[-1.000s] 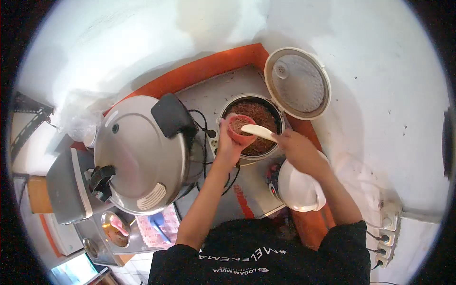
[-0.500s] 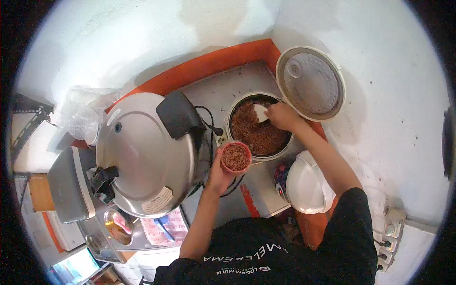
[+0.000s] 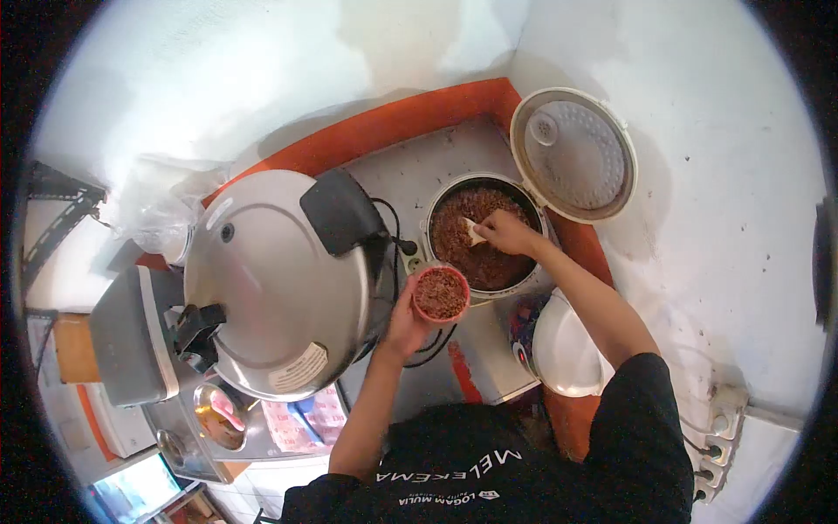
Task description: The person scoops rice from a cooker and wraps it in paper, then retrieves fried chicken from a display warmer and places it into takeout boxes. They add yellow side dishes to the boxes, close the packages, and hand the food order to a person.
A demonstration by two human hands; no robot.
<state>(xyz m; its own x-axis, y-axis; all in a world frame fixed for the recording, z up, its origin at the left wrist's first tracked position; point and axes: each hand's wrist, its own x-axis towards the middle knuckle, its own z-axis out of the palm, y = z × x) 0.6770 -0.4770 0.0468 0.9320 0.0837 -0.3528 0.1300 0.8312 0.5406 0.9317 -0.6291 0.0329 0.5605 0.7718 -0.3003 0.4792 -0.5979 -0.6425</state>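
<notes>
Right now the left hand (image 3: pixel 407 327) has its fingers curled around a red cup (image 3: pixel 467 295), bent only as far as the cup's width allows, gripping it from the left and near side. The cup stands mouth-up and is filled to about the rim with brown grains (image 3: pixel 440 293).

The right hand (image 3: pixel 509 232) is closed around a white paddle (image 3: pixel 472 233), most of its handle hidden inside the fingers. The paddle's blade meets the grains inside an open rice cooker (image 3: pixel 500 294), a little left of the hand. The cup is at the cooker's near left edge; whether they touch, I cannot tell.

The cooker's round lid (image 3: pixel 578 162) is tipped up on its far right side. Nearer, beneath the right forearm, sits a second cooker with a white top (image 3: pixel 566 345).

To the left, a big silver pot (image 3: pixel 272 288) with black handles takes up much of the grey counter (image 3: pixel 419 166), and a black cord (image 3: pixel 397 271) runs between it and the open cooker. Farther left are a grey box (image 3: pixel 135 336) and a clear plastic bag (image 3: pixel 155 210). A low orange ledge (image 3: pixel 375 131) borders the counter's far side.
</notes>
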